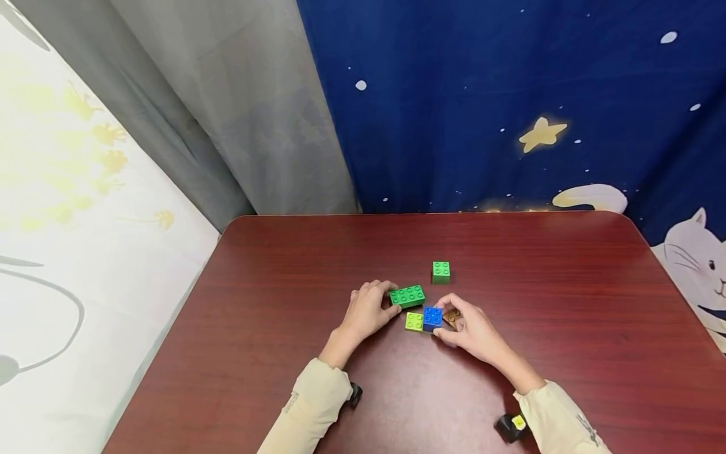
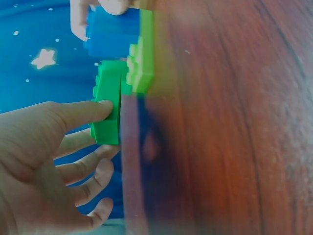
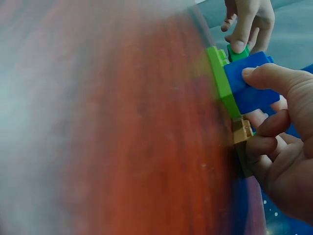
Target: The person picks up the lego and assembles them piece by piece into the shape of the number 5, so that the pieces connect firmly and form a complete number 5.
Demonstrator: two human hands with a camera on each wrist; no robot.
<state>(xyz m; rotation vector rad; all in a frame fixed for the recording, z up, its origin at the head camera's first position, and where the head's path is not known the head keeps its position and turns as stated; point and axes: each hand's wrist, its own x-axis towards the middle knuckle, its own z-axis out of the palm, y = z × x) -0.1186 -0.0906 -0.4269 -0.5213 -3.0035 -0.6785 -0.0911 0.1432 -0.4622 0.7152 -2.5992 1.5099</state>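
My left hand [image 1: 370,308] pinches a long green building block [image 1: 407,296] between thumb and fingers, as the left wrist view also shows. With thumb and fingertips, my right hand [image 1: 473,329] grips a blue building block [image 1: 433,317]. That blue block is at the right end of a flat lime-green block [image 1: 414,321], covering part of it; whether the two are pressed fully together I cannot tell. A golden-brown block [image 3: 241,131] lies at the lime one's end, partly hidden under the right hand's curled fingers.
A small square green block [image 1: 440,272] stands apart, behind the others. All of this is on a dark red wooden table [image 1: 283,265] with curtains [image 1: 454,113] behind its far edge. Black wrist cameras [image 1: 510,427] are strapped below the sleeves.
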